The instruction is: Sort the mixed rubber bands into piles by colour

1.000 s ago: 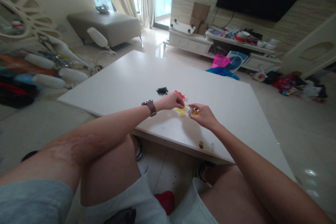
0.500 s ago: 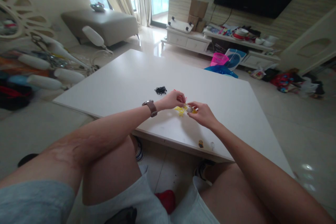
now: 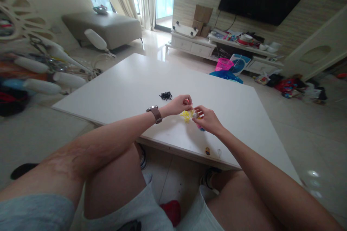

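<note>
Over the white table (image 3: 121,90), my left hand (image 3: 181,104) has its fingers pinched together beside my right hand; what they grip is too small to make out. My right hand (image 3: 207,119) is curled round a small clear container (image 3: 195,114), its mouth towards my left fingers. Pink and blue bits (image 3: 201,127) show under my right hand. Yellow pieces (image 3: 185,116) lie on the table beneath both hands, and some red ones are partly hidden behind my left fingers. A pile of small black pieces (image 3: 165,96) sits to the left.
Near the table's front edge lie a small brown-and-gold item (image 3: 207,151) and a small clear piece (image 3: 219,152). Beyond the table stand a pink basket (image 3: 224,64) and a low white cabinet (image 3: 187,45). White rounded lamp-like parts (image 3: 42,86) are at the left.
The container in my right hand has tilted; pink and blue bits now show below that hand, where a yellow-orange part showed before. The view has shifted slightly.
</note>
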### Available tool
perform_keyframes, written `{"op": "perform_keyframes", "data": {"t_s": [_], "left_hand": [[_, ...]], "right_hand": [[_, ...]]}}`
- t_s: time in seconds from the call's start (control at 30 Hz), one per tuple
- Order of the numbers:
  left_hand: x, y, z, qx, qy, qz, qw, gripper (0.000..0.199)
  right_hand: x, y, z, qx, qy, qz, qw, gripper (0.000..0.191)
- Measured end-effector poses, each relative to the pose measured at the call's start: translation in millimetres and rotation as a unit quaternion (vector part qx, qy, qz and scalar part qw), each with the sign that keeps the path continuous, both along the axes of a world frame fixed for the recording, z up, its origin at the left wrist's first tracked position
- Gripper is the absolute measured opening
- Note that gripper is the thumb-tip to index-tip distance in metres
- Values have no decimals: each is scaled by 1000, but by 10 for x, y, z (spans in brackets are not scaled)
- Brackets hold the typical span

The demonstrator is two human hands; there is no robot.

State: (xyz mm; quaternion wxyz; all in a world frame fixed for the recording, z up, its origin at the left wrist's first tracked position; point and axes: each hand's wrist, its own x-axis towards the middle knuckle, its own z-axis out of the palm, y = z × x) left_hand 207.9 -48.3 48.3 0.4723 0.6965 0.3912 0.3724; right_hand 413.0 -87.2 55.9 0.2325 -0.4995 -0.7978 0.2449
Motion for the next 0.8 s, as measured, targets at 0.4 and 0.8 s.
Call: {"op": "perform_keyframes", "data": {"t_s": [0.4, 0.8], "left_hand": [[-40, -30, 58, 82, -1, 3, 997, 17], [-120, -44, 90, 130, 119, -22, 984, 20]], "right_hand": [[0, -42, -28, -16, 39, -3, 999, 32], [-1, -30, -12, -6, 72, -10, 997, 33]]}}
